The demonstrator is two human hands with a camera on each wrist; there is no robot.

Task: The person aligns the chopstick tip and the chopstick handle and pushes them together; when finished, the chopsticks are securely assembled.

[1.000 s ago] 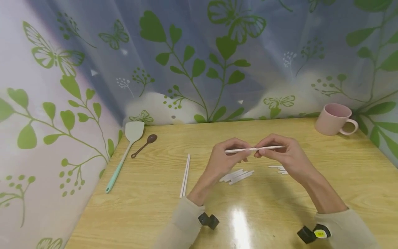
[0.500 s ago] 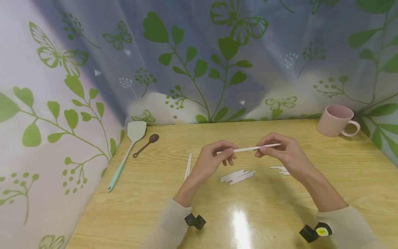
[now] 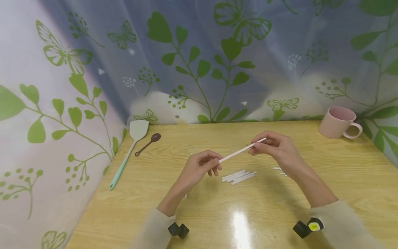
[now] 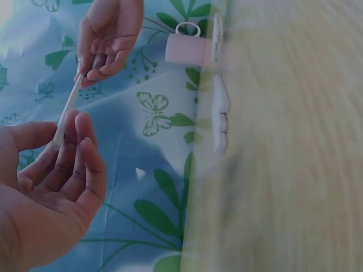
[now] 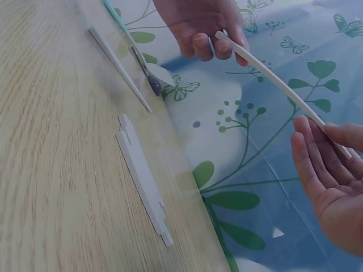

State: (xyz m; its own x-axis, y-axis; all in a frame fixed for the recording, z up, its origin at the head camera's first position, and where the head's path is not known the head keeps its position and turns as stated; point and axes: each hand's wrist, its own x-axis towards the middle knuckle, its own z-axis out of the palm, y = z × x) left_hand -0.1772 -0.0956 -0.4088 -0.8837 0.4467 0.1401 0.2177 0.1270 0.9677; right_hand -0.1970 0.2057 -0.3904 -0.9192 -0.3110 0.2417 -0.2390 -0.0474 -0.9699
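A thin white stick [image 3: 234, 154] is held up above the table, slanting from lower left to upper right. My left hand [image 3: 196, 169] pinches its lower end between thumb and index finger. Near the other end, my right hand [image 3: 276, 147] pinches it, with a short tip showing past the fingers. In the right wrist view the stick [image 5: 283, 88] looks slightly bowed between both hands. Below it, a small pile of shorter white sticks [image 3: 238, 177] lies on the table. More white sticks [image 3: 275, 168] lie partly hidden behind my right hand.
Long white sticks [image 5: 120, 69] lie to the left, mostly covered by my left arm in the head view. A spatula [image 3: 128, 155] and brown spoon [image 3: 149, 144] lie at the far left. A pink mug [image 3: 335, 122] stands back right, near the patterned curtain [image 3: 192, 62].
My left hand has moved left and down, away from the right hand, so more of the stick shows between them. The stick has gone from nearly level to slanted.
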